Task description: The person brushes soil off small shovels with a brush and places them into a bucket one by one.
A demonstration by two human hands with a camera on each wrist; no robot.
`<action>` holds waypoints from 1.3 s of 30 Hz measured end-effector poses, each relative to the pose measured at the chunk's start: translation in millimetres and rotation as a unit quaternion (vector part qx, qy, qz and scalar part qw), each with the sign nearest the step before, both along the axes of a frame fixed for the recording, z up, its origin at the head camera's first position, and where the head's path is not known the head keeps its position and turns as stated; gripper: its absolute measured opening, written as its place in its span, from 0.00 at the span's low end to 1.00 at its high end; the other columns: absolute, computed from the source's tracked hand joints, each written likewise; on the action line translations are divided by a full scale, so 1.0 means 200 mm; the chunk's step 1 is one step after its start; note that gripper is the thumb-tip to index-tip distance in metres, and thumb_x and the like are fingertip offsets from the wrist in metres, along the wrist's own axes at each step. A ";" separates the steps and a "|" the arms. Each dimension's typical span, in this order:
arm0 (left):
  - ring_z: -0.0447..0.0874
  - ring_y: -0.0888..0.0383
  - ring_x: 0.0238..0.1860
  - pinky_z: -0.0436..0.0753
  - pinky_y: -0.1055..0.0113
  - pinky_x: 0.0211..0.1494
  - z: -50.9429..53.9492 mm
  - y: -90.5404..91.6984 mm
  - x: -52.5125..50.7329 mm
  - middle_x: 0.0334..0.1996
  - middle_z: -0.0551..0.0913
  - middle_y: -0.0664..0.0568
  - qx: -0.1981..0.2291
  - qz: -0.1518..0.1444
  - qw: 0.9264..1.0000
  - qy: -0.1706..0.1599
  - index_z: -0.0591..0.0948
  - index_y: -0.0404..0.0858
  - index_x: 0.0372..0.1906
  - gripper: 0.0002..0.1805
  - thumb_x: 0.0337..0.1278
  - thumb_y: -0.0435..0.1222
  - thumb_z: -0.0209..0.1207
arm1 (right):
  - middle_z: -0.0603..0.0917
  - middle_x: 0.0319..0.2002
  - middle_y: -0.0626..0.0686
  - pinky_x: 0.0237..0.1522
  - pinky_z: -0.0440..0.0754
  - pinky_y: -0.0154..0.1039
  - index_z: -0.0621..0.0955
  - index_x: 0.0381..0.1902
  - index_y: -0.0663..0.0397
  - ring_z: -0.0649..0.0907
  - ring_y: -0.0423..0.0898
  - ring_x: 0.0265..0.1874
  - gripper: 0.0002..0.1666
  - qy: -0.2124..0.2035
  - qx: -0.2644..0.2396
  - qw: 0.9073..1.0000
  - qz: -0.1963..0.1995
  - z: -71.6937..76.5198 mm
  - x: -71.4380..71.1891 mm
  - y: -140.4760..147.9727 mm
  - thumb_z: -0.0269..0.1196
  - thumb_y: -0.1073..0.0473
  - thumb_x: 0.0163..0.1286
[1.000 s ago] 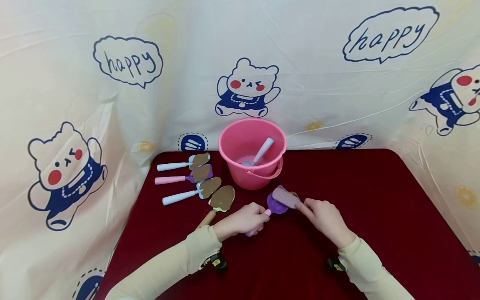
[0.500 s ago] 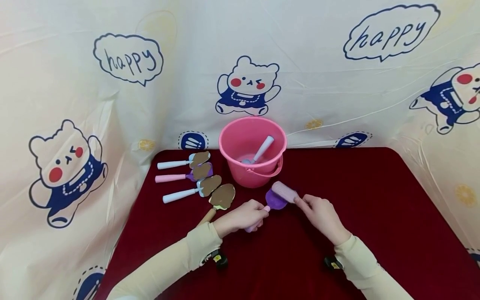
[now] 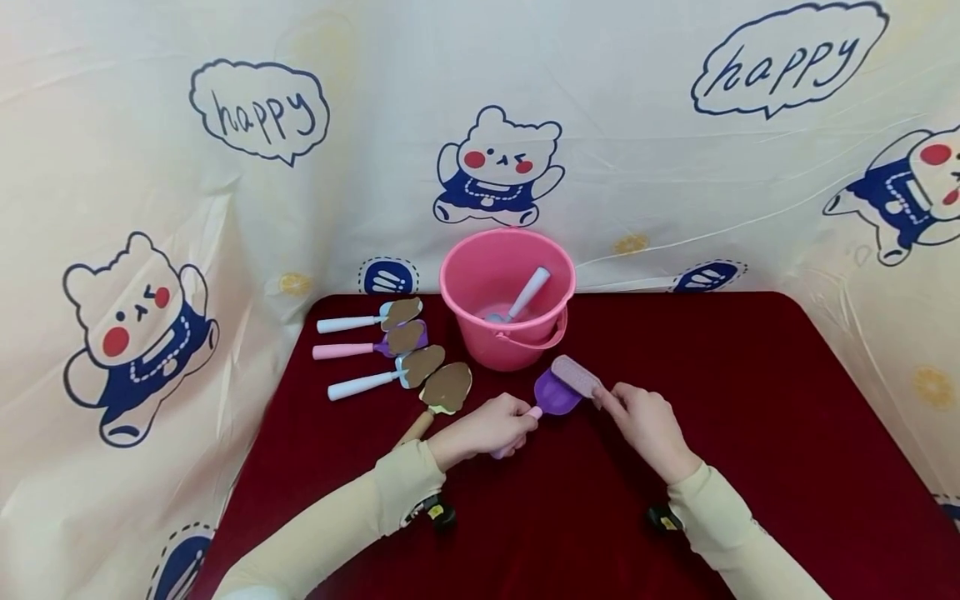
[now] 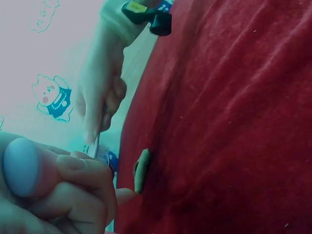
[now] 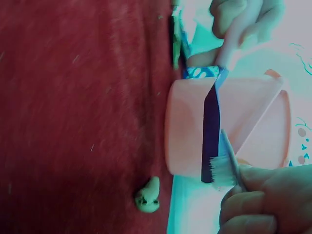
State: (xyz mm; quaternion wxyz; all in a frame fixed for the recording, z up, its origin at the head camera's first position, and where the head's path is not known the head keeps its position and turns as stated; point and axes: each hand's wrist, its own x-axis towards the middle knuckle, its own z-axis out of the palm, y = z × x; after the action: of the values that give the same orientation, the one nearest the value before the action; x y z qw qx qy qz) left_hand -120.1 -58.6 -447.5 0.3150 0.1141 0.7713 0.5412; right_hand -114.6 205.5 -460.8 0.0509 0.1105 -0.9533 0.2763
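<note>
Gripping its pink handle in curled fingers, the left hand (image 3: 498, 427) holds one purple shovel (image 3: 557, 394) above the red table (image 3: 570, 533). Right hand (image 3: 647, 429) pinches one pink brush (image 3: 574, 377), bristles at the shovel's blade. Right wrist view: one small lump (image 5: 148, 195) on the table. To the left, four shovels with brown-covered blades, near to far: one wooden-handled shovel (image 3: 447, 387), one blue-handled shovel (image 3: 363, 384), one pink-handled shovel (image 3: 342, 351), another blue-handled. Beyond, one pink bucket (image 3: 487, 346), one pale-handled shovel (image 3: 529, 293) leaning inside. Behind: cloth (image 3: 637, 183), three printed bears (image 3: 500, 171).
</note>
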 end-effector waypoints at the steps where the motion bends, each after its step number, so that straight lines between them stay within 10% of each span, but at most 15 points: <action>1: 0.61 0.66 0.10 0.61 0.74 0.14 0.00 0.00 -0.01 0.10 0.68 0.56 -0.001 0.002 1.000 0.001 0.71 0.38 0.23 0.18 0.75 0.33 0.51 | 0.64 0.15 0.42 0.17 0.63 0.37 0.77 0.24 0.48 0.64 0.39 0.14 0.22 -0.006 -0.005 1.000 0.008 0.00 0.00 0.00 0.60 0.47 0.80; 7: 0.60 0.66 0.09 0.61 0.74 0.14 0.01 -0.02 -0.02 0.09 0.67 0.55 -0.003 0.001 1.000 0.003 0.71 0.38 0.22 0.19 0.76 0.33 0.51 | 0.62 0.16 0.39 0.19 0.63 0.32 0.71 0.22 0.43 0.63 0.34 0.14 0.24 -0.031 0.003 0.996 0.082 -0.01 0.01 0.02 0.62 0.46 0.79; 20: 0.61 0.65 0.10 0.62 0.73 0.15 0.00 0.01 -0.02 0.09 0.68 0.55 0.008 0.019 1.000 0.006 0.71 0.36 0.22 0.20 0.77 0.35 0.51 | 0.64 0.15 0.42 0.17 0.64 0.37 0.79 0.25 0.51 0.64 0.40 0.14 0.21 0.005 -0.002 1.000 -0.002 0.00 -0.02 0.01 0.60 0.48 0.80; 28: 0.61 0.65 0.09 0.62 0.73 0.14 0.00 0.00 -0.02 0.09 0.68 0.55 0.011 0.014 1.000 0.006 0.70 0.37 0.21 0.22 0.79 0.36 0.51 | 0.62 0.17 0.38 0.19 0.65 0.32 0.73 0.24 0.44 0.62 0.34 0.14 0.20 0.017 0.003 0.996 0.084 -0.04 -0.01 0.00 0.63 0.50 0.78; 39: 0.62 0.64 0.10 0.64 0.74 0.16 -0.03 -0.01 -0.01 0.09 0.68 0.55 0.020 0.008 1.000 0.004 0.71 0.38 0.21 0.22 0.79 0.35 0.50 | 0.64 0.15 0.42 0.18 0.64 0.37 0.79 0.25 0.51 0.65 0.39 0.14 0.22 -0.001 0.006 1.000 0.004 -0.02 -0.02 0.00 0.61 0.48 0.80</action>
State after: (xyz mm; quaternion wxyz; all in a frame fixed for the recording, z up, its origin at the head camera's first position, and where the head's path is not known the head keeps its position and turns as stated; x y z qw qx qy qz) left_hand -122.1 -60.6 -453.4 0.3050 0.1164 0.7624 0.5587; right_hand -119.2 204.8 -465.3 0.0485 0.1142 -0.9546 0.2707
